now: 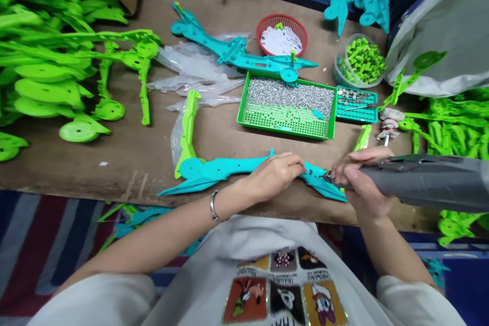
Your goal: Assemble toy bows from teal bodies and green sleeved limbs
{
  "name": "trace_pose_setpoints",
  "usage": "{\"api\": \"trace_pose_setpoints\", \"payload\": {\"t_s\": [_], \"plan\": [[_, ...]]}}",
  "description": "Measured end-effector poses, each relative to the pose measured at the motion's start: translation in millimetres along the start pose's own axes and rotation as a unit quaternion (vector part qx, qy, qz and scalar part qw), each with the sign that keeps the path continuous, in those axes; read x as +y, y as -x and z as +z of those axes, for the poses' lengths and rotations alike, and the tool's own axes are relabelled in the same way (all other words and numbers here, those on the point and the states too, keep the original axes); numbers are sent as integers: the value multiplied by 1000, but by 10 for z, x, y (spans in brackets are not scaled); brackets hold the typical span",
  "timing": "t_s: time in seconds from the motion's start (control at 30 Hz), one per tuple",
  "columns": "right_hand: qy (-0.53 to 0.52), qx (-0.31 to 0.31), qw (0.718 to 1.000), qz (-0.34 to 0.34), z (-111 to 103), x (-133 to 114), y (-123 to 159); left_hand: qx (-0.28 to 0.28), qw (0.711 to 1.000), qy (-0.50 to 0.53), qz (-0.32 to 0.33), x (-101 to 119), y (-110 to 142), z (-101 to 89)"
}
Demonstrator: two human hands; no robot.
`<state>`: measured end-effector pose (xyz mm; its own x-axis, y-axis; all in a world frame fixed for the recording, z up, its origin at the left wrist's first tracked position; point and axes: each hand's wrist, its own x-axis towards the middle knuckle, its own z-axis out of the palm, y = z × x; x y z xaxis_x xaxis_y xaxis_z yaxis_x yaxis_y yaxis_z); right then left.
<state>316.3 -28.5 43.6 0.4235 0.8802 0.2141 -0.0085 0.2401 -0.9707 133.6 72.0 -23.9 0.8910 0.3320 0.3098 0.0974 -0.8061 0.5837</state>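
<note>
A long blue plastic frame (233,165) lies along the near edge of the table, with a lime green arm (189,127) standing out from its left end. My left hand (275,175) rests on the frame right of its middle, fingers curled and pressed together at its edge; whether a small piece is pinched there is hidden. In my right hand (369,183) is a grey electric screwdriver (424,178), fingers wrapped round its front. Its tip points left and meets the right part of the blue frame. A second lime green arm (362,138) shows behind my right hand.
A green tray (286,132) of small screws stands behind the frame, beside a blue tray (359,114) of metal discs. Farther back are another blue frame (229,53), a red basket (301,28) and a tub of green pieces (362,61). Green parts (49,76) heap up at left.
</note>
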Motion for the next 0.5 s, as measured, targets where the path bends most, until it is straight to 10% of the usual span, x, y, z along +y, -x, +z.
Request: {"api": "trace_pose_setpoints", "payload": {"t_s": [0.5], "plan": [[66, -8, 998, -3, -3, 250, 123, 16, 1000, 7, -11, -6, -20, 82]]}}
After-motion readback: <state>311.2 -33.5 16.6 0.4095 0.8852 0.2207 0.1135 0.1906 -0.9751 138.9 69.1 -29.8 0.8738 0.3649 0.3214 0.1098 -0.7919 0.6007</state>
